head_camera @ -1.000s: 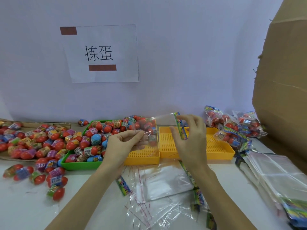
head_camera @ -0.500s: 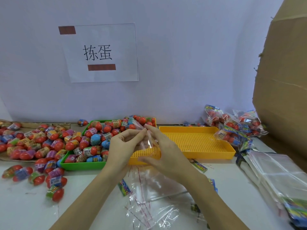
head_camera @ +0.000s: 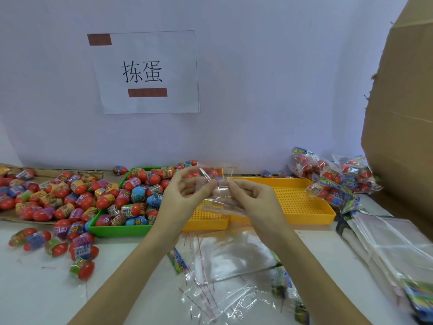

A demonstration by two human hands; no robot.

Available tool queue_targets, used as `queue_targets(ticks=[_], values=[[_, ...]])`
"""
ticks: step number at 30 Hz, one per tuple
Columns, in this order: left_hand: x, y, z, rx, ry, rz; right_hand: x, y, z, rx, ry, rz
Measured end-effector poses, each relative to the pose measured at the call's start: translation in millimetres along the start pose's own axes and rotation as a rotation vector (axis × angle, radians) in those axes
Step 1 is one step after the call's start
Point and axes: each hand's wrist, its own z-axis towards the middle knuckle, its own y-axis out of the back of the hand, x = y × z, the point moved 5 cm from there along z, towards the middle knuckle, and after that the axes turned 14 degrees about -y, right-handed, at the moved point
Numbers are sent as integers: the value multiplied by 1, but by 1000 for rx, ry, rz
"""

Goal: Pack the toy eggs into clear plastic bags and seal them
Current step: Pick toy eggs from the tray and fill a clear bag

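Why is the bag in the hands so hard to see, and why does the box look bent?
Head view: the clear bag is see-through, showing only faint shiny streaks between the left hand and right hand; the wide lens curves the cardboard box at the edge; lighting is soft.

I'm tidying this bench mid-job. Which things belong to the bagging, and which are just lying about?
In use: clear bag, pinched by left hand and right hand; toy eggs; spare bags.
Lying about: paper sign; cardboard box.

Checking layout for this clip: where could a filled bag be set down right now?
The right yellow tray has a bare floor. The white tabletop is bare between the loose eggs and flat bags. The green tray is crowded.
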Motion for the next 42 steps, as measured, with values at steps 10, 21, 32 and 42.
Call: queue_targets(ticks=[10, 21, 32, 42], values=[[-6, 2, -2, 1, -138, -17, 10, 7, -5, -282, 117, -213], [-34, -6, -13, 30, -693, 497, 26, -7, -17, -368, 611, -717], [-42, -16, -26, 62, -1101, 961, 24, -5, -17, -326, 325, -490], [-33, -31, -31, 278, -1287, 1120, 6, -3, -8, -66, 21, -225]])
